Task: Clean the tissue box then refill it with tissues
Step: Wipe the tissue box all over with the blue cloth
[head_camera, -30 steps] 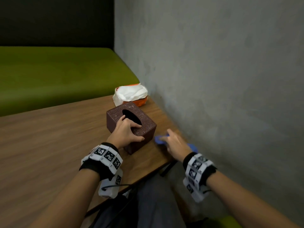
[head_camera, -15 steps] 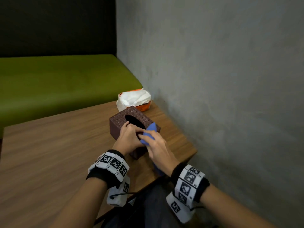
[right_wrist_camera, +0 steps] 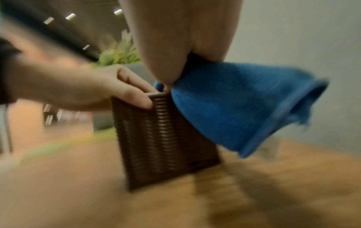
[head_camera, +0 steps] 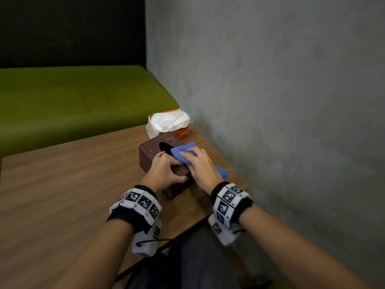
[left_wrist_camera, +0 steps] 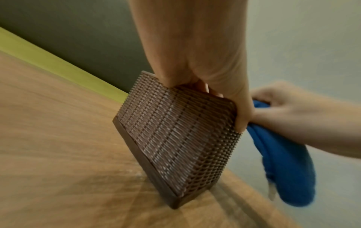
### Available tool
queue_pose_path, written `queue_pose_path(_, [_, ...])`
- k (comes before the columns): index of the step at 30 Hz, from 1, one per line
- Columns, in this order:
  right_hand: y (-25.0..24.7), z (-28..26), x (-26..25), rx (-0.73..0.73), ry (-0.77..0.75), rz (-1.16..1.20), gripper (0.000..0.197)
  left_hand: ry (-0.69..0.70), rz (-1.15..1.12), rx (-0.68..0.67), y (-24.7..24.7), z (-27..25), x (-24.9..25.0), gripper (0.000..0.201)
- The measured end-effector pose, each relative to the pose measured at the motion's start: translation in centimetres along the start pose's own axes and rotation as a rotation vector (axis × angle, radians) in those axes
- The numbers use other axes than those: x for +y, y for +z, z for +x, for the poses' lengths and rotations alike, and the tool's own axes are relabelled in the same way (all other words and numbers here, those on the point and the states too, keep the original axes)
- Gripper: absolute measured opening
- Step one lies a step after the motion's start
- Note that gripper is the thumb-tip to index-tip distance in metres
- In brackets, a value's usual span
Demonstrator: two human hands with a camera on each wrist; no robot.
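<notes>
A brown woven tissue box (head_camera: 151, 150) with a dark oval opening stands on the wooden table (head_camera: 62, 184) near the wall. My left hand (head_camera: 164, 174) grips its near top corner, thumb on the side, as the left wrist view shows on the box (left_wrist_camera: 175, 138). My right hand (head_camera: 200, 165) holds a blue cloth (head_camera: 183, 151) and presses it on the box top beside the opening; the cloth's tail (right_wrist_camera: 244, 108) hangs off the right side of the box (right_wrist_camera: 162, 138). An orange pack of white tissues (head_camera: 168, 122) lies behind the box.
A grey concrete wall (head_camera: 270, 101) runs close along the table's right edge. A green bench seat (head_camera: 73, 101) lies beyond the table's far edge. The table's near edge is just behind my wrists, with my lap below it.
My right hand picked the blue cloth up from the table beside the box and brought it onto the box top. The left hand kept its grip on the box.
</notes>
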State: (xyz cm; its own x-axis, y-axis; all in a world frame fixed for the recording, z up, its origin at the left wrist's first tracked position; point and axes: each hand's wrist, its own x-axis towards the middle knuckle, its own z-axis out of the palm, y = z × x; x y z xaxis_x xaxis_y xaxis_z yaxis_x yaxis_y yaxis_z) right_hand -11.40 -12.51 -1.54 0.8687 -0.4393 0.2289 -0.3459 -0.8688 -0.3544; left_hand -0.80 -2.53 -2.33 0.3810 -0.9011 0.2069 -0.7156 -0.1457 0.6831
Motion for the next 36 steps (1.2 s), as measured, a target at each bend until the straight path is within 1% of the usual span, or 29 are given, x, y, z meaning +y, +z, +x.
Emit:
queue_pose_path(1, [0.5,-0.1,-1.0,-0.001,0.023,0.018,0.039,0.007,-0.007,0.009,0.0,-0.1,-0.3,0.053])
queue_pose_path(2, [0.8,-0.7,-1.5,-0.002,0.011,0.034,0.038,0.002,-0.022,0.018,-0.1,-0.1,-0.6,0.053])
queue_pose_path(4, [0.2,-2.4,-0.6,-0.028,-0.059,0.024,0.04,-0.038,-0.031,0.0,-0.5,-0.2,-0.8,0.062])
queue_pose_path(6, [-0.8,-2.4,1.0,-0.052,-0.099,-0.05,0.042,-0.06,0.009,-0.037,-0.8,-0.2,-0.4,0.068])
queue_pose_path(8, [-0.8,-0.7,0.6,-0.02,-0.014,-0.057,0.04,-0.085,0.037,-0.059,-1.1,-0.2,0.2,0.059])
queue_pose_path(10, [0.0,-0.1,-1.3,-0.019,0.05,-0.027,0.041,-0.055,0.027,-0.088,-1.8,-0.5,0.4,0.049])
queue_pose_path(12, [0.1,-1.3,-2.2,-0.068,-0.027,-0.029,0.042,-0.032,0.052,-0.202,-3.2,-0.5,0.3,0.042])
queue_pose_path(14, [-1.6,-2.2,-1.3,-0.129,-0.096,0.002,0.04,-0.064,0.204,-0.388,-4.3,-0.1,-0.2,0.049])
queue_pose_path(15, [-2.5,-1.8,-0.5,-0.128,-0.078,-0.002,0.04,-0.105,0.281,-0.455,-4.5,0.4,-0.3,0.051])
queue_pose_path(16, [-3.1,-1.1,0.2,-0.098,-0.04,-0.015,0.041,-0.15,0.327,-0.478,-4.6,0.8,-0.2,0.053])
queue_pose_path(17, [-3.4,-0.4,0.6,-0.061,-0.003,-0.031,0.042,-0.181,0.342,-0.47,-4.2,1.2,0.1,0.055])
queue_pose_path(18, [-3.3,0.3,0.7,-0.048,0.021,-0.041,0.044,-0.206,0.32,-0.432,-3.5,1.2,0.5,0.059])
queue_pose_path(19, [-3.0,0.6,0.6,-0.067,0.035,-0.046,0.044,-0.23,0.272,-0.361,-2.4,1.0,1.1,0.064])
queue_pose_path(20, [-2.4,0.6,0.4,-0.103,0.043,-0.05,0.044,-0.249,0.232,-0.252,-1.4,0.6,1.8,0.067])
queue_pose_path(21, [-1.8,0.5,0.2,-0.134,0.055,-0.047,0.044,-0.261,0.204,-0.131,-0.3,0.3,2.2,0.066])
queue_pose_path(23, [-1.0,0.0,-0.2,-0.169,0.073,-0.011,0.043,-0.254,0.175,0.076,1.2,-0.3,2.2,0.054])
queue_pose_path(24, [-1.0,-0.4,-0.2,-0.179,0.051,-0.006,0.042,-0.247,0.153,0.132,1.4,-0.3,1.9,0.05])
queue_pose_path(25, [-1.0,-0.9,-0.3,-0.183,0.003,-0.019,0.042,-0.235,0.13,0.141,1.2,-0.4,1.6,0.053])
queue_pose_path(27, [-1.6,-2.0,-0.2,-0.195,-0.11,-0.039,0.043,-0.207,0.096,0.068,0.4,-0.4,1.0,0.063])
queue_pose_path(28, [-1.9,-2.0,0.2,-0.204,-0.137,-0.059,0.045,-0.193,0.091,0.026,0.0,-0.4,0.8,0.063])
queue_pose_path(29, [-2.1,-1.5,1.0,-0.196,-0.13,-0.091,0.047,-0.18,0.09,-0.007,-0.2,-0.5,0.7,0.062])
queue_pose_path(30, [-2.2,-0.5,1.9,-0.178,-0.074,-0.123,0.047,-0.176,0.096,-0.028,-0.3,-0.7,0.6,0.066])
queue_pose_path(32, [-2.7,1.7,2.9,-0.117,0.048,-0.11,0.045,-0.19,0.107,-0.036,-0.2,-0.9,0.5,0.073])
queue_pose_path(33, [-2.6,2.1,2.6,-0.099,0.065,-0.106,0.042,-0.203,0.107,-0.023,-0.1,-1.0,0.6,0.073])
queue_pose_path(34, [-2.5,1.7,1.7,-0.104,0.043,-0.115,0.04,-0.211,0.108,0.002,0.0,-1.0,0.7,0.07])
queue_pose_path(36, [-1.5,-0.8,0.0,-0.145,-0.08,-0.118,0.04,-0.199,0.108,0.05,0.1,-1.0,0.8,0.058])
